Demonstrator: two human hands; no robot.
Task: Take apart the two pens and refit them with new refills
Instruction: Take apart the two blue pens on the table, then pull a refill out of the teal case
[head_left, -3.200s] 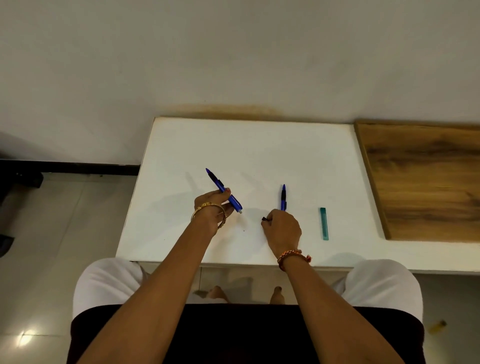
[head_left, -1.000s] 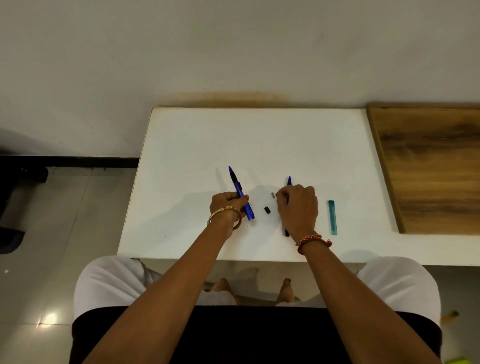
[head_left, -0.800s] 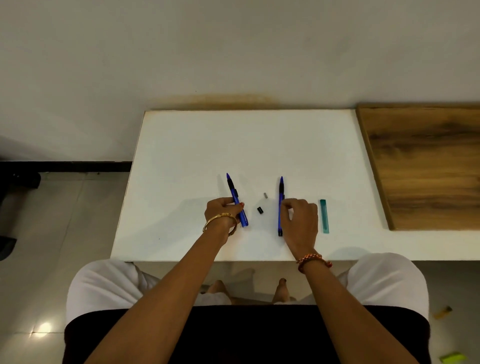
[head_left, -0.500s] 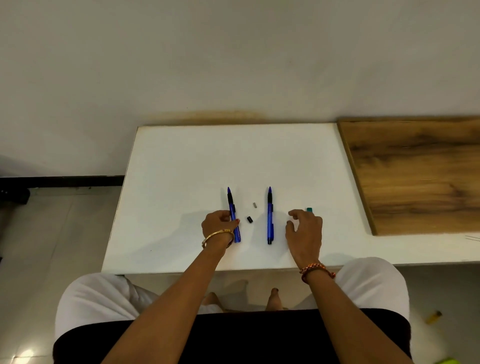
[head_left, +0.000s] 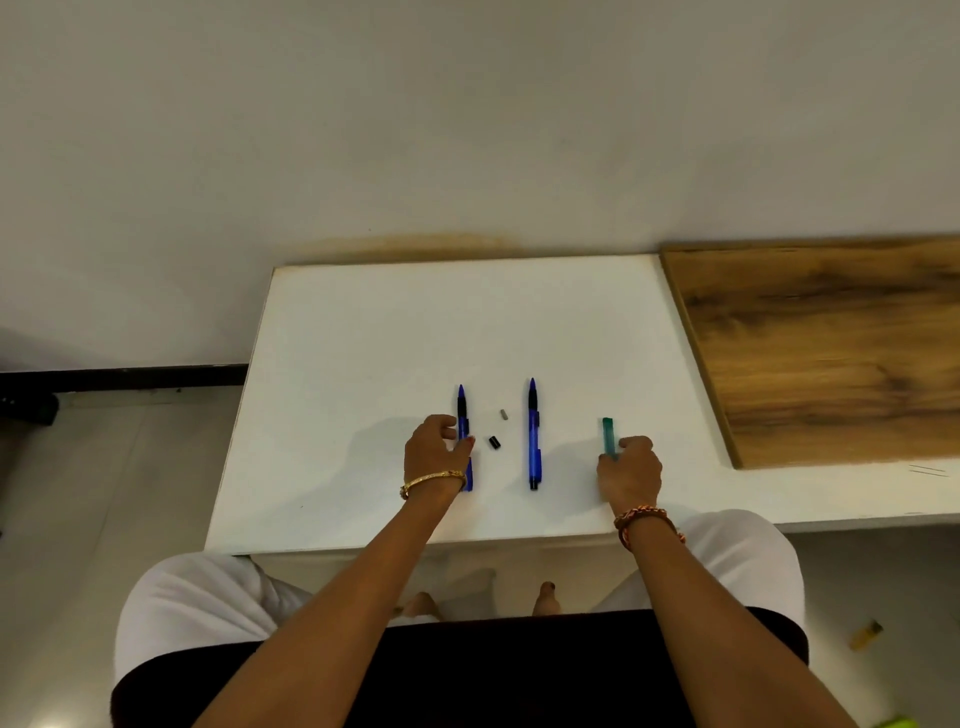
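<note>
Your right hand (head_left: 629, 470) has moved off the right pen (head_left: 533, 434) to the teal refill case (head_left: 608, 437), fingers curled on it; your left hand (head_left: 435, 457) pinches the left pen (head_left: 463, 436) against the tabletop (head_left: 363, 364).

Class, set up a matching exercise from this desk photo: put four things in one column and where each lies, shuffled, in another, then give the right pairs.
Things
1. blue pen with black grip on the left
2. blue pen with black grip in the middle
3. slim teal refill case
4. small black cap piece

Places
A. lying alone, no hand on it
B. held by the left hand
C. between the two pens on the white table
D. gripped by the right hand

Pairs: 1-B, 2-A, 3-D, 4-C
</note>
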